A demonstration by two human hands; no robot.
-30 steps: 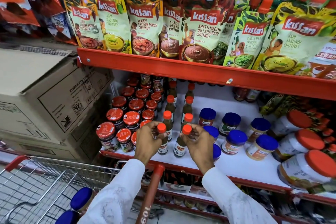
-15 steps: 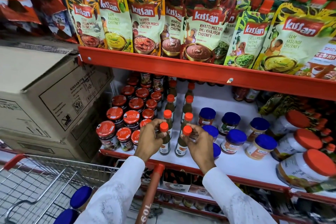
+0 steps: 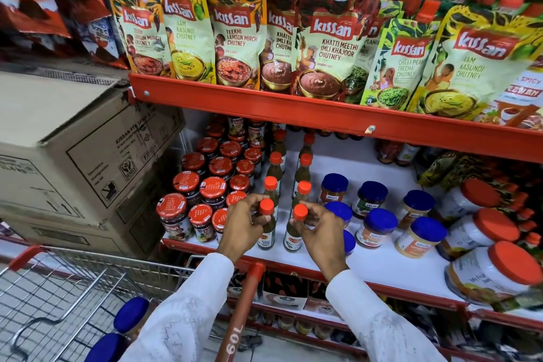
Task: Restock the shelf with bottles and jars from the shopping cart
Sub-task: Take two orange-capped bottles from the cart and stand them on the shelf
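Note:
Two slim green chilli sauce bottles with orange caps stand side by side at the front of the white shelf [image 3: 382,267]. My left hand [image 3: 245,223] grips the neck of the left bottle [image 3: 266,236]. My right hand [image 3: 321,232] grips the neck of the right bottle [image 3: 293,236]. Behind them two rows of the same bottles [image 3: 302,167] run back into the shelf. The wire shopping cart [image 3: 58,288] is at the lower left, with two blue-lidded jars [image 3: 130,314] in it.
Red-lidded dark jars [image 3: 211,185] crowd the shelf left of the bottles. Blue-lidded jars [image 3: 379,223] stand to the right, big orange-lidded jars [image 3: 493,270] beyond them. Chutney pouches [image 3: 332,38] fill the red shelf above. Cardboard boxes [image 3: 73,156] are stacked on the left.
Both hands have stayed on the two front bottles, which shifted slightly further onto the shelf. The view has tilted a little.

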